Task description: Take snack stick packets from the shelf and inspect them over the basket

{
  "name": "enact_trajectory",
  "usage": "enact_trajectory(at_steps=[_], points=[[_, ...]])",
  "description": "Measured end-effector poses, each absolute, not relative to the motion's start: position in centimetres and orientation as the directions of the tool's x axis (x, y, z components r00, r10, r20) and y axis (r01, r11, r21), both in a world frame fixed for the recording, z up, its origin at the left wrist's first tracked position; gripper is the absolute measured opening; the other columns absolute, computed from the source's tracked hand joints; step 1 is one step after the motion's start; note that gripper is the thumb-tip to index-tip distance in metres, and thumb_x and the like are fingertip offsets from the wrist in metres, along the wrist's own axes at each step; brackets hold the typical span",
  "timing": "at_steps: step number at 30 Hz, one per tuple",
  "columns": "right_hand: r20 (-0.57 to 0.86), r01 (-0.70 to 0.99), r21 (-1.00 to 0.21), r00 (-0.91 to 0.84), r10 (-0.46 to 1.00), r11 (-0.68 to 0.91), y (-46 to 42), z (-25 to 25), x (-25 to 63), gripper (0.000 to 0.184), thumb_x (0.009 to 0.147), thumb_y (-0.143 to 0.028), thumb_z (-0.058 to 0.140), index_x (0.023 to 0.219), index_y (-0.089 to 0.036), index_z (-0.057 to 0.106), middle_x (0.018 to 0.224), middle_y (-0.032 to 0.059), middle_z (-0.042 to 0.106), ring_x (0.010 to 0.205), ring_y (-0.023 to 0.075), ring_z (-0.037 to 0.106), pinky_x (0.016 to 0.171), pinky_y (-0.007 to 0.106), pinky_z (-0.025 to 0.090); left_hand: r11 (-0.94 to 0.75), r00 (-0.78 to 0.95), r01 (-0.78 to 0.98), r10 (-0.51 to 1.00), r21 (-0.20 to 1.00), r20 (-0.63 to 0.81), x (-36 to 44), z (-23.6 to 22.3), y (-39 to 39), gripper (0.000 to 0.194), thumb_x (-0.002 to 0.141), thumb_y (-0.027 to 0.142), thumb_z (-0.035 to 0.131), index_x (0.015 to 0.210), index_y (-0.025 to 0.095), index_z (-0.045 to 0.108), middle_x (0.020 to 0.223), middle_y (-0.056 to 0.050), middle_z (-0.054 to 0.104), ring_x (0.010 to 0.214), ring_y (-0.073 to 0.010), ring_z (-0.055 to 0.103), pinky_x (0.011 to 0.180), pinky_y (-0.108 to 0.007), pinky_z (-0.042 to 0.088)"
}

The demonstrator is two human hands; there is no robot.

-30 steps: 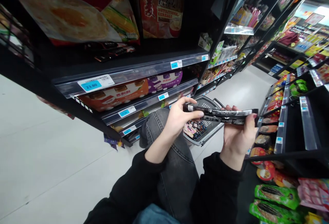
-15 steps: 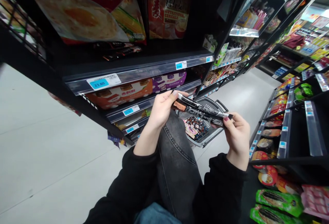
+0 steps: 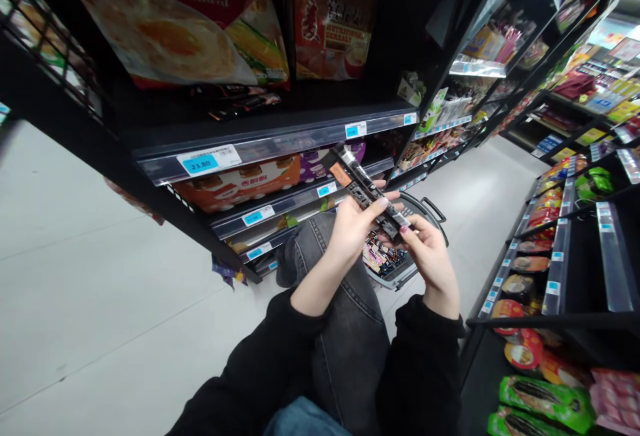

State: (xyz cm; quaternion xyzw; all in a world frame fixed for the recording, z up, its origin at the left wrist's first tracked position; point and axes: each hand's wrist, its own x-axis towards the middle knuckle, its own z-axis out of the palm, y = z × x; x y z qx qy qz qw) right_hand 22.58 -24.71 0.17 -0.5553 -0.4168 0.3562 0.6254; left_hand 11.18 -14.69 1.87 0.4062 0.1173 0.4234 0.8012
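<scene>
Two or so slim black stick packets [image 3: 364, 191], one with an orange patch, lie slanted across my hands over my knee. My left hand [image 3: 354, 228] has its thumb pressed on them from above, its fingers reaching underneath and showing past the far side. At their near end, my right hand [image 3: 431, 255] pinches them between thumb and fingers. Below, a grey shopping basket [image 3: 404, 280] stands on the floor, partly hidden by my hands and leg. Many mixed small packets [image 3: 384, 256] lie in it. Similar dark stick packets [image 3: 245, 101] rest on the shelf.
On the black shelf [image 3: 320, 99] stand an oatmeal bag [image 3: 185, 36] and a cereal bag [image 3: 333, 29]. Orange multipack drinks [image 3: 250, 186] sit one level lower. The pale floor [image 3: 100, 276] runs left. Opposite, a rack [image 3: 550, 289] holds cup noodles and green packs.
The stick packets have swung to a steeper slant, their far end toward the shelf. My left hand has slid along them toward my right hand, which has moved left.
</scene>
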Motion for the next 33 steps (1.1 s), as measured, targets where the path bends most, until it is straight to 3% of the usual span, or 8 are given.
enact_trajectory(at_steps=[4, 8, 11, 14, 18, 24, 30, 33], points=[[0.092, 0.244, -0.970, 0.351, 0.932, 0.004, -25.9, 0.4, 23.6, 0.028, 0.080, -0.043, 0.064, 0.080, -0.014, 0.065, 0.071, 0.0030, 0.065, 0.068, 0.0157, 0.063, 0.067, 0.030, 0.054, 0.292, 0.700, -0.477, 0.697, 0.829, 0.156, 10.7, 2.1, -15.0, 0.049, 0.074, 0.026, 0.070, 0.114, 0.013, 0.045, 0.098, -0.012, 0.069, 0.070, -0.0192, 0.069, 0.066, -0.032, 0.058], [0.271, 0.200, -0.962, 0.646, 0.714, 0.184, -26.8, 1.1, 23.9, 0.028, 0.081, -0.042, 0.064, 0.084, -0.014, 0.064, 0.074, 0.0047, 0.067, 0.070, 0.0151, 0.065, 0.065, 0.027, 0.053, 0.189, 0.847, -0.329, 0.493, 0.925, 0.200, 10.2, 1.7, -14.5, 0.047, 0.077, 0.024, 0.068, 0.117, 0.015, 0.045, 0.096, -0.011, 0.069, 0.075, -0.0213, 0.069, 0.063, -0.031, 0.057], [0.343, 0.175, -0.934, 0.685, 0.642, 0.312, -26.5, 1.4, 23.3, 0.029, 0.081, -0.039, 0.065, 0.098, -0.016, 0.063, 0.089, 0.0067, 0.068, 0.078, 0.0153, 0.065, 0.068, 0.028, 0.053, 0.047, 0.911, -0.255, 0.347, 0.966, 0.224, 10.1, 1.5, -14.6, 0.040, 0.080, 0.026, 0.065, 0.116, 0.016, 0.051, 0.095, -0.010, 0.069, 0.084, -0.0240, 0.069, 0.064, -0.031, 0.056], [0.370, 0.168, -0.915, 0.712, 0.597, 0.367, -26.1, 1.6, 22.7, 0.036, 0.076, -0.034, 0.071, 0.106, -0.018, 0.061, 0.089, 0.0041, 0.067, 0.074, 0.0123, 0.063, 0.067, 0.026, 0.051, -0.070, 0.945, -0.195, 0.254, 0.978, 0.206, 9.8, 1.8, -14.9, 0.038, 0.084, 0.029, 0.060, 0.119, 0.018, 0.051, 0.091, -0.008, 0.069, 0.074, -0.0210, 0.068, 0.059, -0.030, 0.054], [0.402, 0.222, -0.900, 0.754, 0.520, 0.374, -25.9, 1.6, 22.5, 0.024, 0.075, -0.030, 0.072, 0.093, -0.016, 0.066, 0.074, -0.0005, 0.064, 0.064, 0.0085, 0.058, 0.061, 0.020, 0.046, -0.161, 0.961, -0.149, 0.211, 0.976, 0.181, 9.4, 2.7, -15.1, 0.031, 0.084, 0.031, 0.060, 0.111, 0.017, 0.052, 0.092, -0.006, 0.068, 0.064, -0.0164, 0.065, 0.056, -0.026, 0.050], [0.586, 0.425, -0.794, 0.727, 0.359, 0.434, -26.3, 2.1, 22.0, 0.013, 0.074, -0.022, 0.073, 0.086, -0.018, 0.069, 0.077, -0.0008, 0.067, 0.068, 0.0095, 0.059, 0.065, 0.021, 0.046, -0.414, 0.945, -0.134, 0.220, 0.900, 0.242, 9.8, 2.9, -15.1, 0.025, 0.083, 0.038, 0.061, 0.082, 0.014, 0.053, 0.076, 0.001, 0.056, 0.071, -0.0129, 0.053, 0.063, -0.022, 0.041], [0.677, 0.543, -0.709, 0.704, 0.216, 0.451, -26.2, 2.4, 21.6, 0.010, 0.072, -0.020, 0.073, 0.079, -0.017, 0.067, 0.068, -0.0032, 0.062, 0.059, 0.0073, 0.053, 0.058, 0.020, 0.042, -0.362, 0.968, -0.118, 0.165, 0.925, 0.188, 10.1, 2.4, -14.6, 0.027, 0.074, 0.031, 0.071, 0.072, 0.012, 0.052, 0.062, 0.006, 0.040, 0.059, -0.0072, 0.035, 0.054, -0.020, 0.026], [0.673, 0.564, -0.708, 0.721, 0.166, 0.425, -25.9, 2.3, 21.4, 0.009, 0.073, -0.021, 0.072, 0.077, -0.016, 0.066, 0.067, -0.0026, 0.061, 0.059, 0.0082, 0.055, 0.057, 0.021, 0.042, -0.448, 0.958, -0.097, 0.199, 0.889, 0.205, 9.9, 2.6, -14.5, 0.025, 0.073, 0.028, 0.072, 0.070, 0.013, 0.053, 0.060, 0.006, 0.040, 0.058, -0.0068, 0.035, 0.055, -0.019, 0.026]])
